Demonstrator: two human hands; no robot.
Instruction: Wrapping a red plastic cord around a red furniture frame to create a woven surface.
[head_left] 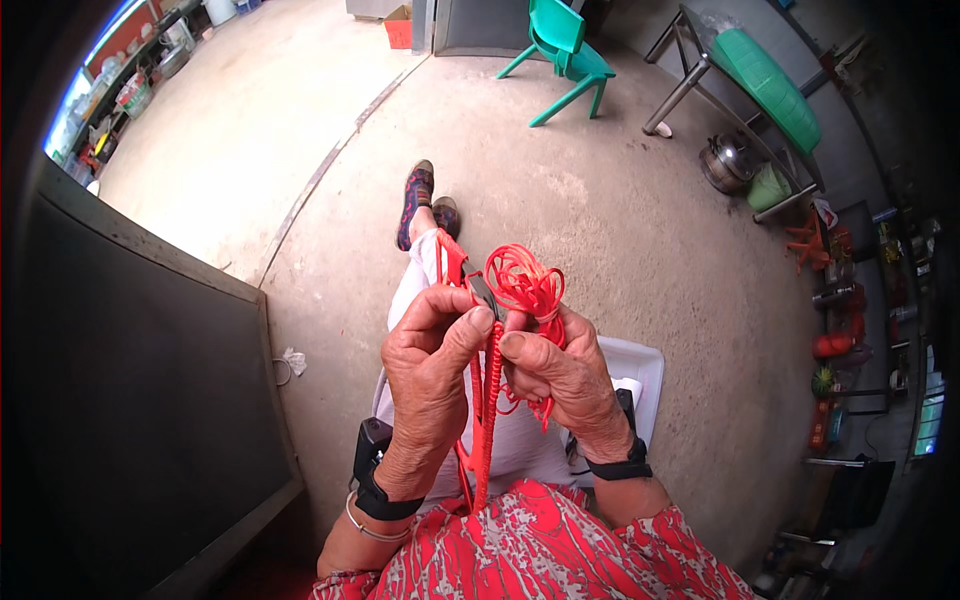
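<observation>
While the left grip pinches a dark strip, red braid just below, the right grip holds looped cord; winding seems underway; another turn should need tugging.

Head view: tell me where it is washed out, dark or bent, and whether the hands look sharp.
Head view: floor washed out toward upper left; corners black, clutter along the right edge murky; floor seam curved, consistent with fisheye distortion; left hand, right hand and red cord fairly sharp.
</observation>
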